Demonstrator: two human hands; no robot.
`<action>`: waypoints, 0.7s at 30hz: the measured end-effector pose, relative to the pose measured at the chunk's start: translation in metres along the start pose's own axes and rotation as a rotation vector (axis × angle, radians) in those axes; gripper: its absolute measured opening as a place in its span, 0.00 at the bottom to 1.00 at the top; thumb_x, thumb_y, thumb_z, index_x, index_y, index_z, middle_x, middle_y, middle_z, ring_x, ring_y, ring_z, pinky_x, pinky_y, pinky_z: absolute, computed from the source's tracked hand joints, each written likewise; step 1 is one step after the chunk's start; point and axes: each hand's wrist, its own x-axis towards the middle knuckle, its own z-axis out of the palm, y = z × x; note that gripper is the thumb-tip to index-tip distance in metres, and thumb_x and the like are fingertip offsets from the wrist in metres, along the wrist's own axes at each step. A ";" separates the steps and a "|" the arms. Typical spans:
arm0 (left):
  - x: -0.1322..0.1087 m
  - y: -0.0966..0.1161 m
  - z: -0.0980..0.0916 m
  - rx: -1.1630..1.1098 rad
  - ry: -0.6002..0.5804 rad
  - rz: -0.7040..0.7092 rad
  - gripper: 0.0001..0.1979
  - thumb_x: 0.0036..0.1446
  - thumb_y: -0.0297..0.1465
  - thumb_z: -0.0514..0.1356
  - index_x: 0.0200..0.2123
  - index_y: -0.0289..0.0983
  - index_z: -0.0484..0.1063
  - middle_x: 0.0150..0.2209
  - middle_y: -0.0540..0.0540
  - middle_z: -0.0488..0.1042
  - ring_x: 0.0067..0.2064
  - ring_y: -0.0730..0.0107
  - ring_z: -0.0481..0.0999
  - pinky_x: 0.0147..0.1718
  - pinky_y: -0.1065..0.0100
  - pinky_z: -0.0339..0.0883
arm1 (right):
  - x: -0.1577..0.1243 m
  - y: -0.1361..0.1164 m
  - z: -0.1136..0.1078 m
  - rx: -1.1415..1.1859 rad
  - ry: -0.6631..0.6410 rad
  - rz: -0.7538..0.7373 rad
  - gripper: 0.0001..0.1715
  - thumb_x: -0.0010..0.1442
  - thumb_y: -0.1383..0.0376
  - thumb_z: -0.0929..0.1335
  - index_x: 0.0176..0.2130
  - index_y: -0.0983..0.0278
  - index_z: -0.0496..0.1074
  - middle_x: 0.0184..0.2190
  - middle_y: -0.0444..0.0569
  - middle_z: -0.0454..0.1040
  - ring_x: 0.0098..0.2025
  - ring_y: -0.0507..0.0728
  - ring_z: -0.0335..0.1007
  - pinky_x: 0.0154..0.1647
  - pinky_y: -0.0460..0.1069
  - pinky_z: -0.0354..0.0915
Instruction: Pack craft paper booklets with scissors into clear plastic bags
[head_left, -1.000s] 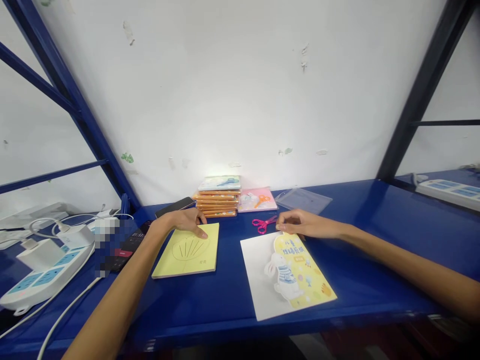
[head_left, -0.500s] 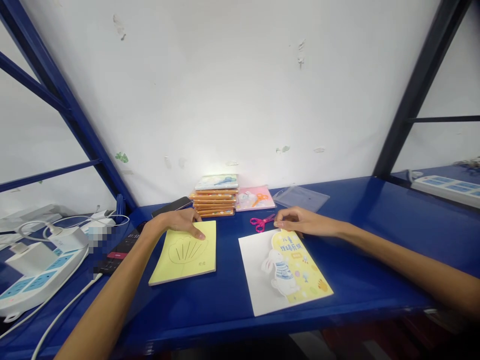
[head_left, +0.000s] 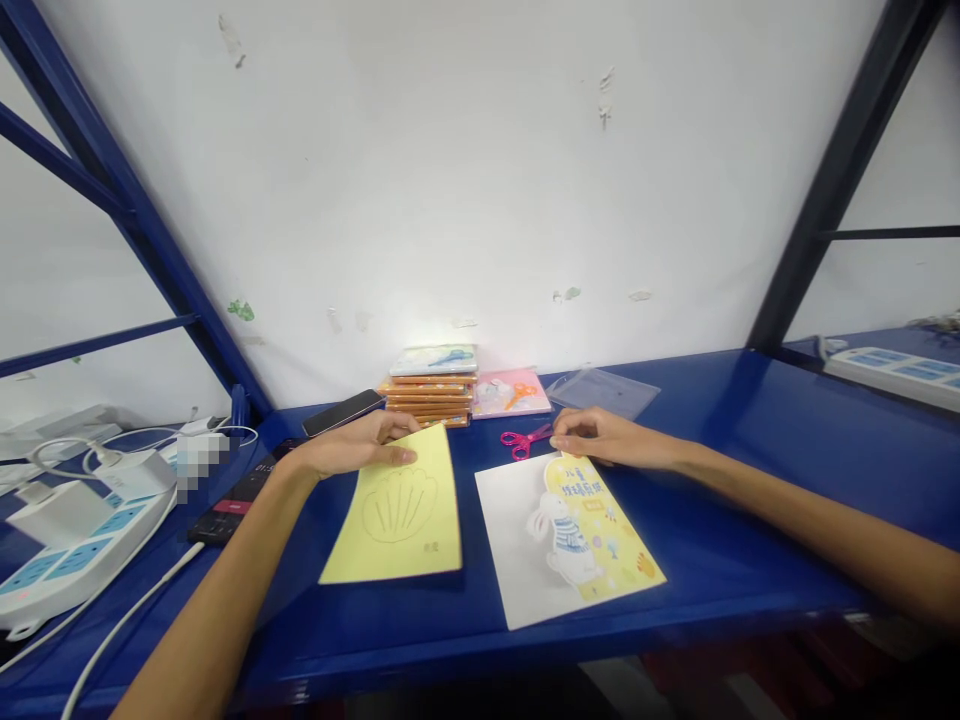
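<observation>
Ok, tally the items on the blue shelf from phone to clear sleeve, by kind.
Black smartphone: 1
Yellow paper sheet with shell outline: 1
White card with yellow rabbit picture: 1
Pink-handled scissors: 1
Stack of orange booklets: 1
Pink printed packet: 1
Clear plastic sleeve: 1
Total: 7

A yellow sheet [head_left: 397, 515] with a drawn shell outline lies flat and skewed. Just beside it, a white sheet [head_left: 510, 530] lies under a yellow rabbit booklet [head_left: 600, 530].

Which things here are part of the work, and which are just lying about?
In use: left hand on the yellow shell-outline sheet; right hand at the rabbit card; pink scissors beside it.
Lying about: stacked orange booklets, phone, clear plastic sleeve, power strip.
</observation>
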 end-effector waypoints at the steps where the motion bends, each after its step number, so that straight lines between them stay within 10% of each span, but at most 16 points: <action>1: 0.002 0.003 0.005 -0.020 0.009 0.017 0.18 0.53 0.44 0.68 0.40 0.38 0.75 0.40 0.46 0.77 0.41 0.63 0.77 0.36 0.67 0.69 | 0.000 -0.001 0.001 0.004 0.000 0.006 0.26 0.63 0.43 0.69 0.36 0.63 0.74 0.35 0.47 0.72 0.26 0.49 0.60 0.23 0.46 0.54; 13: 0.056 0.028 0.062 0.008 0.088 -0.018 0.17 0.49 0.40 0.67 0.40 0.36 0.77 0.43 0.40 0.83 0.42 0.54 0.81 0.34 0.64 0.70 | 0.000 0.001 0.015 0.153 0.068 -0.004 0.23 0.67 0.43 0.65 0.39 0.60 0.68 0.28 0.42 0.67 0.22 0.49 0.60 0.19 0.45 0.56; 21: 0.072 0.045 0.092 0.099 0.144 0.008 0.17 0.48 0.35 0.66 0.41 0.35 0.77 0.43 0.41 0.82 0.43 0.55 0.80 0.36 0.63 0.68 | -0.001 0.000 0.026 -0.179 0.317 -0.182 0.17 0.69 0.50 0.65 0.38 0.61 0.70 0.40 0.48 0.71 0.35 0.55 0.70 0.31 0.49 0.64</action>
